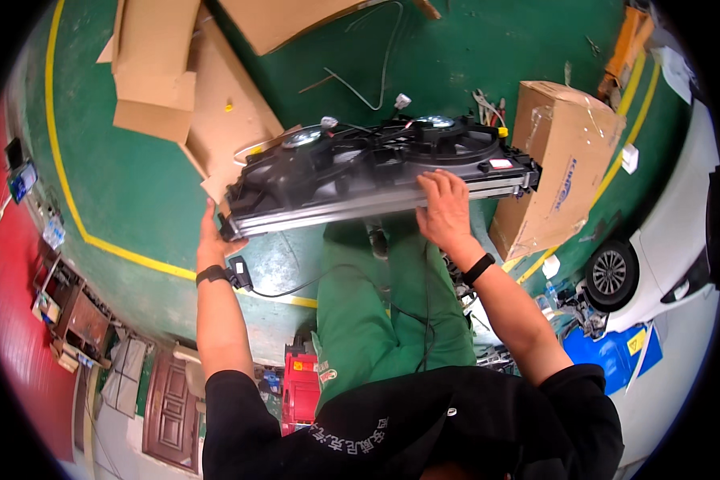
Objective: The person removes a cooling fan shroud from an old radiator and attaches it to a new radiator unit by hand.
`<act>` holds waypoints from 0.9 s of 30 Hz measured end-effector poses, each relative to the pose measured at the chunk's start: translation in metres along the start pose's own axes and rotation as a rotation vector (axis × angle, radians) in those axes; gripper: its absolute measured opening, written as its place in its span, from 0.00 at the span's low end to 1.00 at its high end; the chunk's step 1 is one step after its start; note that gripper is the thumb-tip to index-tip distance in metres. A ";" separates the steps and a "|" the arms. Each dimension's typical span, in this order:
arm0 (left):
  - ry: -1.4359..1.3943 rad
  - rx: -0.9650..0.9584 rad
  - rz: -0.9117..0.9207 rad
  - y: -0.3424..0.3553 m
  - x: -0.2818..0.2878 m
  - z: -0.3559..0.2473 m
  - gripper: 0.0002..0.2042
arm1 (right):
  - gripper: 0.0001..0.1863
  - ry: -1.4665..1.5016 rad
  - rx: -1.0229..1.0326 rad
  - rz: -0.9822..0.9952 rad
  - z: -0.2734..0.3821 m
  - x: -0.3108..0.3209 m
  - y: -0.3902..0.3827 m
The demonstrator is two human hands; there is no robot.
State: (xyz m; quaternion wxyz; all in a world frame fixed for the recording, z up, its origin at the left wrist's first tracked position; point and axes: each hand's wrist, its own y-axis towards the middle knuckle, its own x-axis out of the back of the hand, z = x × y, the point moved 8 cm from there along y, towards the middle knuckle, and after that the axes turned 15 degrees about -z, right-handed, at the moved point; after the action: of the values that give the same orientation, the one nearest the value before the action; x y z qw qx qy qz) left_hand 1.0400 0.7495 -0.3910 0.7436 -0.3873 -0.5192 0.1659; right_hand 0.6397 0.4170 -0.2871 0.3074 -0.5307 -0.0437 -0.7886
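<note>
A car radiator with a black twin-fan shroud [352, 164] is held up in front of my green trousers, its fan side facing up and its silvery edge toward me. My left hand [209, 237] grips its left end, the thumb up along the corner and the other fingers partly hidden beneath. My right hand [446, 210] is closed over the near edge, right of the middle, with the fingertips on the shroud. Two round fan motors [302, 138] and white plugs [402, 101] on wires show on top. Below my left wrist hangs a small black device [239, 273] on a cable.
A tall cardboard box [564, 168] stands close by on the right, with pliers [486, 106] beside it. Opened cardboard [156, 72] lies at the far left. A bent thin tube [384, 68] rests on the green floor. A white car [672, 256] is at the right edge.
</note>
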 end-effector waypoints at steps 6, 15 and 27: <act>0.120 -0.023 -0.030 0.038 0.008 0.018 0.24 | 0.30 0.072 -0.077 0.038 -0.002 0.003 -0.024; 0.017 0.039 0.101 0.048 0.008 0.041 0.18 | 0.26 0.207 -0.106 0.013 -0.016 0.013 -0.020; 0.400 -0.095 -0.025 0.005 0.006 0.014 0.36 | 0.17 0.224 -0.149 -0.108 -0.021 0.011 -0.023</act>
State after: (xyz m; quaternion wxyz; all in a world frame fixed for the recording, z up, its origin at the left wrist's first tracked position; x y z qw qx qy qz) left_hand 1.0311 0.7624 -0.3885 0.8148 -0.4405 -0.3733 0.0519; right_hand 0.6076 0.4224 -0.2813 0.2274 -0.4575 0.0209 -0.8594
